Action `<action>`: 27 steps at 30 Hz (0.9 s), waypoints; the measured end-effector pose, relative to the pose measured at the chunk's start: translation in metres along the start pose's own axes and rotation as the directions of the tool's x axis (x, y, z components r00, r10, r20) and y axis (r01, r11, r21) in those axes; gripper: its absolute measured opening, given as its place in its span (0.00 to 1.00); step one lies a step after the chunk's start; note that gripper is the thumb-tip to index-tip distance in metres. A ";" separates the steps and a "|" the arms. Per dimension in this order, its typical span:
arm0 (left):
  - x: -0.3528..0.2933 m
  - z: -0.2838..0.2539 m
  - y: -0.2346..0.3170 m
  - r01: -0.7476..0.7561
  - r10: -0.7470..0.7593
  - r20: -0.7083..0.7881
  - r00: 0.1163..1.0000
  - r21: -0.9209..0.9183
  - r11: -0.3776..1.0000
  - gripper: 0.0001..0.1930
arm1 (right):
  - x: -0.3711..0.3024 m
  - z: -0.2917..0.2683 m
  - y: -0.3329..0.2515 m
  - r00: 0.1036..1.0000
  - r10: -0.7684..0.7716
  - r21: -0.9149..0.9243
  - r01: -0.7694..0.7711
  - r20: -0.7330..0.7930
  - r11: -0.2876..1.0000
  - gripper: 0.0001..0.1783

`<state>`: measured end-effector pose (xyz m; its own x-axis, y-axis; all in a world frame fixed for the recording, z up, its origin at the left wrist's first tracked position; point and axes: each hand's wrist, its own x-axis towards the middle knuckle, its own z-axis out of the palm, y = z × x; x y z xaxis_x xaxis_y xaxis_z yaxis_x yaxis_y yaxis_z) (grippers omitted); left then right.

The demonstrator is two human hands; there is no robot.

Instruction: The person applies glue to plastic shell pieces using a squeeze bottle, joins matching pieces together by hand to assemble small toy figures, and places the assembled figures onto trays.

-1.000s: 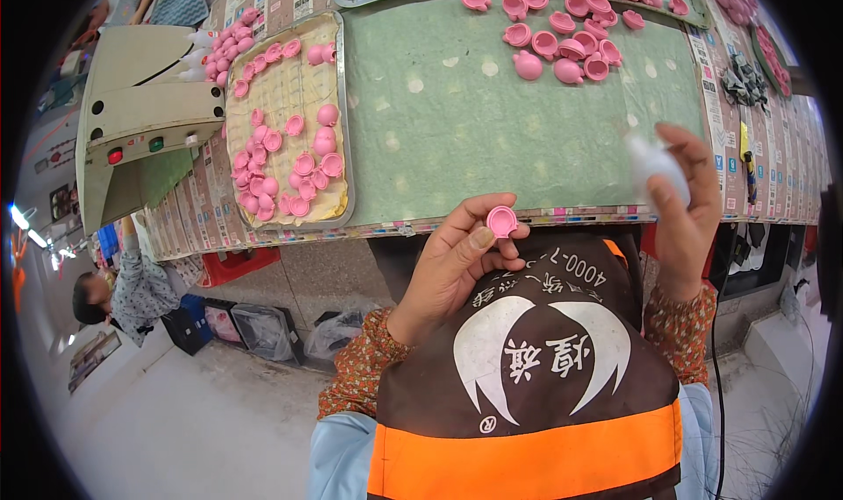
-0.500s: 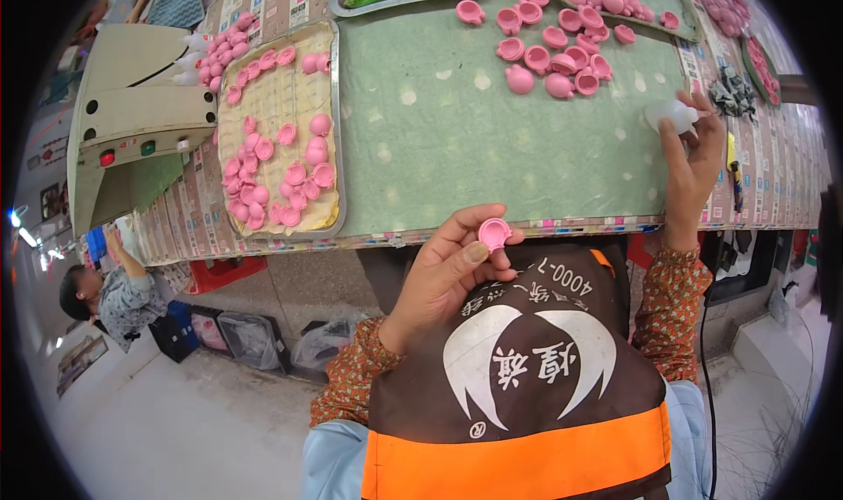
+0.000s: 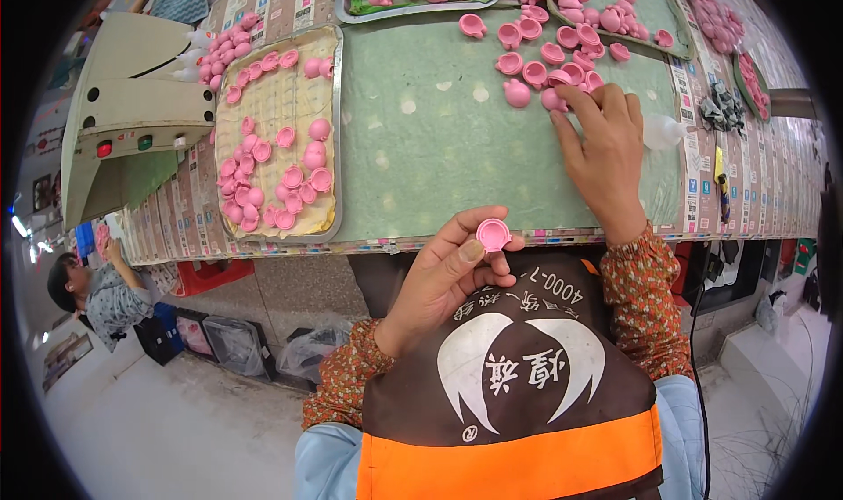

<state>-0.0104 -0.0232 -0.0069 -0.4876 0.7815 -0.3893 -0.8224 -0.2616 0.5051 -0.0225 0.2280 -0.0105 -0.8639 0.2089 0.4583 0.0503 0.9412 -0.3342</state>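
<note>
My left hand (image 3: 452,267) pinches a small round pink half-shell (image 3: 493,234), hollow side up, just in front of the table edge. Over the green cloth (image 3: 421,149), my right hand (image 3: 606,144) reaches to the near side of a loose pile of pink half-shells. Its thumb and forefinger close on the edge of a pink half-shell (image 3: 551,100) lying dome up; its other fingers are bent and hide part of the pile. Right of this hand a white squeeze bottle (image 3: 660,133) lies on the cloth.
A tray (image 3: 337,149) of pink pieces stands at the left, beside a beige machine (image 3: 132,114) with coloured buttons. More trays of pink pieces stand at the back. A yellow-handled tool (image 3: 720,166) and a crumpled dark cloth (image 3: 723,112) lie at the right. Another person (image 3: 110,294) sits far left.
My right hand has let go of the white squeeze bottle and moved left to the pink pile. My left hand keeps its half-shell in place.
</note>
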 end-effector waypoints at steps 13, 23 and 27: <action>0.005 -0.006 -0.003 -0.027 0.025 -0.015 1.000 -0.113 0.993 0.23 | -0.001 0.007 -0.002 0.991 0.012 -0.024 -0.009 0.132 1.000 0.11; 0.005 -0.008 -0.009 -0.026 0.026 -0.005 1.000 -0.102 0.994 0.23 | -0.043 -0.051 -0.056 0.900 0.021 0.625 -0.320 0.436 0.712 0.14; 0.008 -0.005 -0.014 -0.065 0.065 -0.017 0.998 -0.043 0.997 0.23 | -0.054 -0.053 -0.067 0.908 -0.004 0.614 -0.279 0.418 0.739 0.17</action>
<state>-0.0038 -0.0165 -0.0213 -0.5447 0.7533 -0.3685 -0.8007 -0.3365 0.4956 0.0471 0.1675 0.0309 -0.9945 0.0747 0.0735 -0.0295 0.4738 -0.8802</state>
